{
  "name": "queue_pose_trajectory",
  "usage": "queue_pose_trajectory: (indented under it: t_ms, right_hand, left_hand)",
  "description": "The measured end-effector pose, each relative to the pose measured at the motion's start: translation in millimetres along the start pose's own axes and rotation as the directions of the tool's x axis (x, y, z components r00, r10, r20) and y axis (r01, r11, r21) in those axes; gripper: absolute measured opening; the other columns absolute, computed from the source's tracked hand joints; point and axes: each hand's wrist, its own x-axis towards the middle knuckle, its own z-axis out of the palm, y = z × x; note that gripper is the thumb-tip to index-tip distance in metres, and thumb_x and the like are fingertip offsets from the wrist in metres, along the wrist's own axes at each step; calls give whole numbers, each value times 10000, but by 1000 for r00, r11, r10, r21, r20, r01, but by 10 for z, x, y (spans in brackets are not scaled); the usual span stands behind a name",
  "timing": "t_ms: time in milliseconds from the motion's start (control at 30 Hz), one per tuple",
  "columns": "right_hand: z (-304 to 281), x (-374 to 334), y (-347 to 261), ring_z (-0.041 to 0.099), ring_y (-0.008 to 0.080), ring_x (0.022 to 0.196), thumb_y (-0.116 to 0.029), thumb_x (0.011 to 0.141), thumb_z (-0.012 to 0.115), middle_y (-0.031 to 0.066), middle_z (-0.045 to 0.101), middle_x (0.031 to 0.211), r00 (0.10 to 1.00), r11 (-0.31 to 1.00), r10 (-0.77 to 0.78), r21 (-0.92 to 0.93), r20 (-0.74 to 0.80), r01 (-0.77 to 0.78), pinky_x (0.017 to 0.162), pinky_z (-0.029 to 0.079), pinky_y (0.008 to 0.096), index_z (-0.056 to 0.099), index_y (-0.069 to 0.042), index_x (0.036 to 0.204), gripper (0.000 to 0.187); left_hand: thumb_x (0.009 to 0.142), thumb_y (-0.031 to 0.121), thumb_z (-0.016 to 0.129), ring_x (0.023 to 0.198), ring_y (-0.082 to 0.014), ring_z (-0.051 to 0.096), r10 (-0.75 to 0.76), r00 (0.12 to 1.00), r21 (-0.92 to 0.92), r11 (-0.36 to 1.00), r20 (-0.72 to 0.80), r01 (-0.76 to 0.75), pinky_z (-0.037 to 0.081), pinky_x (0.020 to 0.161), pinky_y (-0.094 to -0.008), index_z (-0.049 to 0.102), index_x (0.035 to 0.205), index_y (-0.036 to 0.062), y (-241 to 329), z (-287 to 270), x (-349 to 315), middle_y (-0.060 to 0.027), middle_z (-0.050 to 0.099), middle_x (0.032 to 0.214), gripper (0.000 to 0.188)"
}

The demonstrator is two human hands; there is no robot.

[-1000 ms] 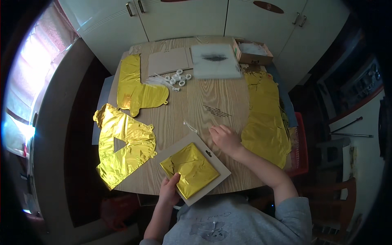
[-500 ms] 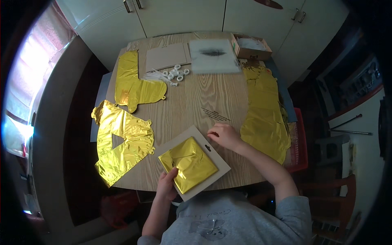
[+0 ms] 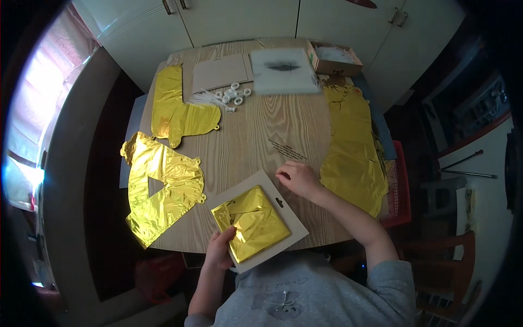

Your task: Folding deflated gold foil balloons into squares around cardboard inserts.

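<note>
My left hand [image 3: 220, 248] grips a beige card [image 3: 293, 231] at its near left edge. The thumb presses on a folded gold foil balloon [image 3: 256, 223] lying on the card. A dark slot is cut near the card's far right edge. My right hand [image 3: 298, 179] hovers just beyond that edge, its fingers curled and pinched together; whatever they hold, if anything, is hidden. Beyond it, slanted rows of small dark print [image 3: 287, 149] show against the tabletop.
Flat gold foil balloons lie left [image 3: 163, 188], far left [image 3: 177, 109] and right [image 3: 351, 147]. At the back are beige cards [image 3: 220, 72], white rings [image 3: 234, 95] with thin white sticks, a stack of clear bags [image 3: 283, 76] and a cardboard box [image 3: 338, 66]. A red basket [image 3: 403, 185] is beyond the right edge.
The view has tipped slightly, so the table sits a little higher. Both hands, the card and the folded balloon stay almost where they were; the card turns a little.
</note>
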Motion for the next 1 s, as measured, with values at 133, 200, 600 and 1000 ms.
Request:
queue_pose_trajectory:
  t_ms: [133, 200, 600, 1000]
  right_hand:
    - [15, 17, 33, 653, 284, 814, -210, 851, 648, 64, 652, 856, 1000, 1000, 8, -10, -14, -8, 708, 532, 397, 681, -97, 868, 120]
    - [2, 10, -2, 653, 284, 816, -207, 855, 644, 63, 653, 859, 1000, 1000, 2, -6, -10, -2, 708, 532, 398, 681, -98, 869, 116]
    - [-85, -149, -119, 640, 296, 912, -158, 863, 613, 94, 655, 931, 980, 996, -85, -4, 177, 87, 797, 526, 399, 690, -74, 960, 150]
    - [-108, -222, -142, 644, 311, 843, -104, 827, 603, 99, 642, 878, 972, 998, -65, -6, 224, 68, 736, 530, 408, 625, -61, 916, 102]
  left_hand:
    - [979, 111, 500, 979, -266, 680, 1, 1000, 6, 1000, 20, -2, 576, 843, -392, 533, 1224, -41, 26, -24, -29, -178, 649, 1141, 290]
    - [983, 116, 497, 981, -265, 679, 7, 1000, 11, 1000, 16, -8, 574, 846, -389, 533, 1225, -40, 22, -30, -14, -177, 648, 1144, 291]
    - [999, 130, 493, 1030, -249, 650, 174, 979, 25, 985, -105, -172, 547, 888, -386, 479, 1269, -33, -52, 151, 122, -160, 620, 1179, 316]
    - [1018, 141, 474, 1065, -221, 629, 272, 957, 41, 962, -101, -269, 533, 908, -363, 478, 1279, -18, -120, 188, 156, -138, 608, 1211, 306]
